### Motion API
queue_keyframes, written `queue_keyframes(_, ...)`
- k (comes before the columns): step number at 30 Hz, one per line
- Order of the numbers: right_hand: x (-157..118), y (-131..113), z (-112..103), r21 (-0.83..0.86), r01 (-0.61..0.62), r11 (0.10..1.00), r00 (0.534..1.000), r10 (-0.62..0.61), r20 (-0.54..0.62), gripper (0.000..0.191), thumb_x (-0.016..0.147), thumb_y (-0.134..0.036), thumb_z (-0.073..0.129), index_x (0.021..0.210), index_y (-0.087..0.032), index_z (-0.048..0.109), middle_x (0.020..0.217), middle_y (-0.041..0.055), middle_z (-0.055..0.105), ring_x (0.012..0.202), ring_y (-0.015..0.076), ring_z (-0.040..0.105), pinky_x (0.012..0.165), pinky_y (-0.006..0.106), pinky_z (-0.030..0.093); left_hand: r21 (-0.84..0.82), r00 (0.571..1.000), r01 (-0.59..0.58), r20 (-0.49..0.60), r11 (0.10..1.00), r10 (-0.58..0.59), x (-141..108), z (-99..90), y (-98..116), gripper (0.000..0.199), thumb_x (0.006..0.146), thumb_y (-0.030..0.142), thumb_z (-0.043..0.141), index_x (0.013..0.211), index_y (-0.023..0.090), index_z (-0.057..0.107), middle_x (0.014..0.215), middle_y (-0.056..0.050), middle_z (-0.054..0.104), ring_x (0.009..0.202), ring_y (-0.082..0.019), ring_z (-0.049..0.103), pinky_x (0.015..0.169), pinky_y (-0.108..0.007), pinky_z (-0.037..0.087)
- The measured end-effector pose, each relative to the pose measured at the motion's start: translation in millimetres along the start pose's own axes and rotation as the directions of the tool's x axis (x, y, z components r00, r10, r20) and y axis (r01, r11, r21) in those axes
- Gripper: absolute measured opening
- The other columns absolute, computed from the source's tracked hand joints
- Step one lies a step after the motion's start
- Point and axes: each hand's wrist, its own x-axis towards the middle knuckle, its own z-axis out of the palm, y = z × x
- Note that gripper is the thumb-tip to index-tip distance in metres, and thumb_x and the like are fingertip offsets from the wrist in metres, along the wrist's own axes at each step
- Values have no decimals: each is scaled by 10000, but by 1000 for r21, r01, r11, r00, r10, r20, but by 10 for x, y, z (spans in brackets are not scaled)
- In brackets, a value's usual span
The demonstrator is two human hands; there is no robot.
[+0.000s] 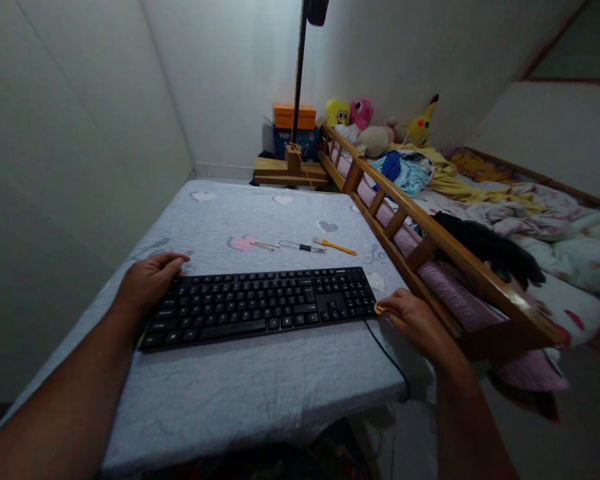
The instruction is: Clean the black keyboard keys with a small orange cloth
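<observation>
A black keyboard (260, 303) lies on the cloth-covered table, slightly tilted in the view. My left hand (147, 283) is closed on its left end, with thumb and forefinger near the upper left corner. At the keyboard's lower right corner, my right hand (405, 313) pinches a small round yellowish piece (379, 308) against or just beside the edge. What that piece is, I cannot make out. Behind the keyboard lie a brush with a yellow handle (340, 247), a tool with a black grip and wire loop (304, 247), and thin pale sticks (265, 245).
A black cable (390, 360) runs from the keyboard over the table's front edge. Along the right side stands a wooden bed rail (410, 213), with bedding and plush toys behind it. A wooden stand (293, 170) with a dark pole and an orange box (294, 116) are at the back.
</observation>
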Motion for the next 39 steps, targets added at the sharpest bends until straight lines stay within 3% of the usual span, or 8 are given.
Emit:
queue_keyframes(6, -22, -65, -160, 1, 14, 1000, 998, -14, 63, 216, 882, -212, 584, 907, -232, 797, 871, 58, 668, 803, 181, 661, 754, 279, 492, -8, 1000, 12, -8, 1000, -12, 27, 11, -49, 474, 760, 501, 539, 1033, 173, 745, 729, -9, 680, 658, -205, 604, 616, -282, 420)
queue_keyframes(12, 438, -115, -26, 61, 60, 996, 981, -48, -187, 209, 909, -246, 580, 963, -188, 773, 919, 82, 653, 855, 196, 643, 809, 306, 497, 24, 1000, 1, -10, 1000, -1, 19, 1, -26, 484, 752, 504, 520, 1018, 169, 749, 750, -20, 689, 680, -214, 601, 636, -289, 425)
queue_keyframes(17, 699, -30, 184, 49, 40, 998, 974, -28, -223, 210, 910, -238, 573, 948, -188, 772, 905, 69, 644, 866, 194, 630, 828, 312, 490, 11, 1000, 20, -7, 1000, -20, 7, -5, -10, 495, 752, 501, 521, 1039, 166, 746, 766, -24, 695, 683, -212, 609, 642, -289, 429)
queue_keyframes(24, 407, 11, 80, 29, 45, 999, 996, -43, -79, 200, 894, -184, 587, 949, -201, 778, 911, 64, 649, 849, 176, 645, 815, 285, 495, 24, 1000, 2, -5, 1000, -2, 24, 2, -22, 482, 756, 498, 516, 1031, 175, 746, 774, -26, 701, 726, -227, 632, 657, -294, 433)
queue_keyframes(33, -31, -21, 51, 1, 40, 999, 999, -40, 1, 225, 900, -180, 554, 951, -211, 771, 905, 58, 626, 822, 178, 635, 784, 290, 496, 5, 1000, -11, 2, 1000, 11, 62, 16, -94, 478, 751, 503, 525, 1028, 177, 737, 813, -34, 705, 756, -235, 636, 692, -301, 435)
queue_keyframes(39, -66, -83, -63, 6, 46, 999, 999, -46, 20, 228, 921, -201, 545, 911, -218, 772, 883, 56, 629, 814, 180, 635, 766, 288, 482, 8, 1000, 25, 15, 1000, -25, 33, 3, -31, 513, 744, 517, 516, 1050, 168, 733, 748, -23, 684, 679, -218, 609, 630, -289, 418)
